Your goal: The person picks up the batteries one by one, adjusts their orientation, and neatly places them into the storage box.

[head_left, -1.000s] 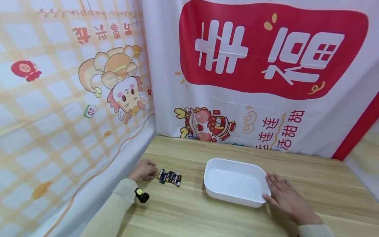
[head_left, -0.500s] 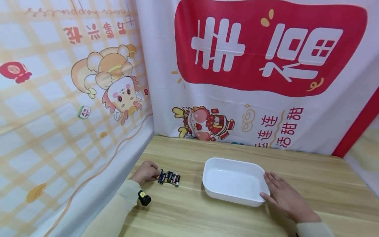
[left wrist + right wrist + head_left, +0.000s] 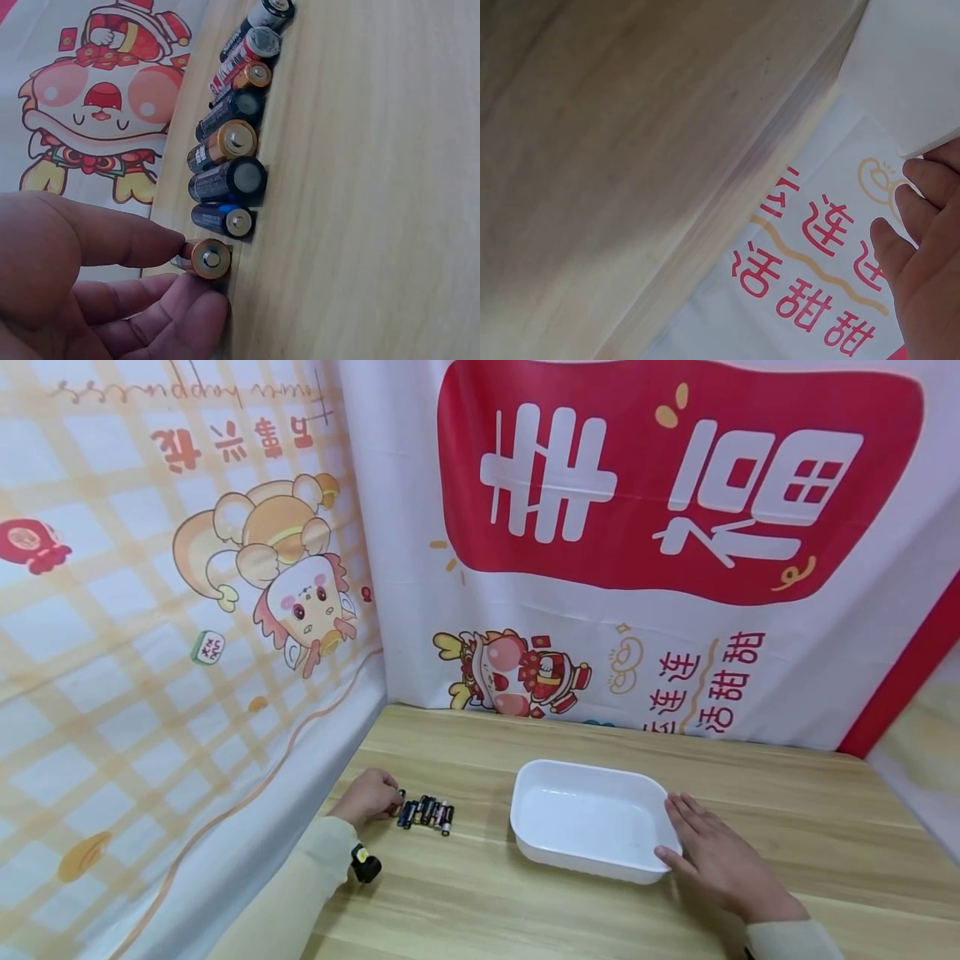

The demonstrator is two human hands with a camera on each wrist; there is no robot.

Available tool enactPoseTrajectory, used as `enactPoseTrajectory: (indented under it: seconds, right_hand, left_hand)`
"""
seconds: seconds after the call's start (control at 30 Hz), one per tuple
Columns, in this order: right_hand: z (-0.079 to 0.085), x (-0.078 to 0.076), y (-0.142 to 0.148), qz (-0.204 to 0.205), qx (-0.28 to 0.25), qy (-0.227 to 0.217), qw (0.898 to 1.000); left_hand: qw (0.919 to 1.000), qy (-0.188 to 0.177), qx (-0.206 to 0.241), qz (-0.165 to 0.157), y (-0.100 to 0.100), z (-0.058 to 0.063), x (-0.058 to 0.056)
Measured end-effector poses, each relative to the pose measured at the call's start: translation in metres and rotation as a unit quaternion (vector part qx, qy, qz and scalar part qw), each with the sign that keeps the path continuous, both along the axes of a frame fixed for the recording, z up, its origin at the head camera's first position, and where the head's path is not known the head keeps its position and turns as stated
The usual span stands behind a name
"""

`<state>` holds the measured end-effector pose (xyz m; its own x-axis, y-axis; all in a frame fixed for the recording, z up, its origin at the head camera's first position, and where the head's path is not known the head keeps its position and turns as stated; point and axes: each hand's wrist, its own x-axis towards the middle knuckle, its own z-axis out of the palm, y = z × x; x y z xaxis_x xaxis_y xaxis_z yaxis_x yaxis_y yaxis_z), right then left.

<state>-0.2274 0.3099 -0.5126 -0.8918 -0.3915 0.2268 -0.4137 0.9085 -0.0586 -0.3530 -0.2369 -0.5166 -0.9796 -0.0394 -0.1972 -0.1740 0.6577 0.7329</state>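
Note:
At the left of the table, my left hand (image 3: pixel 367 795) pinches a copper-topped battery (image 3: pixel 211 259) between thumb and finger, at the near end of a row in the left wrist view. Several more batteries (image 3: pixel 427 812) lie side by side just right of that hand, some dark, some copper-ended, one red and silver. A white rectangular basin (image 3: pixel 592 860) stands right of them with nothing in it. My right hand (image 3: pixel 731 864) rests against its right end, fingers extended and thumb at the rim; in the right wrist view the fingertips (image 3: pixel 915 180) are beside the white wall.
The wooden table (image 3: pixel 465 910) meets a hanging white cloth (image 3: pixel 405 610) with red print at the back. A checked cloth (image 3: pixel 150 693) hangs along the left side, close to my left arm. A small black camera (image 3: pixel 365 863) sits on my left wrist.
My left hand has moved right to the end of the row and now pinches the leftmost battery. The right hand stays at the basin. The head view has shifted slightly.

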Motion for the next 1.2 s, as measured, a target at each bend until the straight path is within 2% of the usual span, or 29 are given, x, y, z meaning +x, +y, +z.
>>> enactPoseTrajectory:
  seconds: [0.2,0.4,0.47,0.57,0.63,0.8,1.07,1.2]
  right_hand:
    - [0.001,0.0,0.001,-0.001,0.002,0.003,1.0]
    - [0.001,0.0,0.0,-0.001,0.002,-0.002,1.0]
    - [0.0,0.0,0.0,-0.001,0.001,-0.002,1.0]
    - [0.0,0.0,0.001,-0.003,0.0,-0.003,1.0]
    - [0.0,0.0,0.001,-0.004,0.0,-0.004,1.0]
    - [0.0,-0.001,0.001,-0.003,0.0,-0.003,1.0]
    - [0.0,-0.001,0.0,-0.006,-0.006,-0.013,1.0]
    - [0.0,0.001,0.0,-0.012,-0.009,-0.023,1.0]
  left_hand:
    - [0.9956,0.031,-0.082,-0.033,-0.002,0.001,0.0]
    - [0.994,0.032,-0.098,-0.035,-0.002,0.003,0.001]
    - [0.9948,0.03,-0.091,-0.032,-0.002,0.005,0.002]
    - [0.9975,0.033,-0.056,-0.028,-0.002,0.006,0.003]
    - [0.9992,0.03,-0.01,-0.022,-0.003,0.005,0.005]
    - [0.9963,0.01,0.085,0.001,-0.007,0.0,0.005]
    - [0.9891,-0.004,0.147,0.011,-0.016,-0.009,0.006]
    - [0.9817,-0.01,0.19,0.011,-0.019,-0.01,0.008]
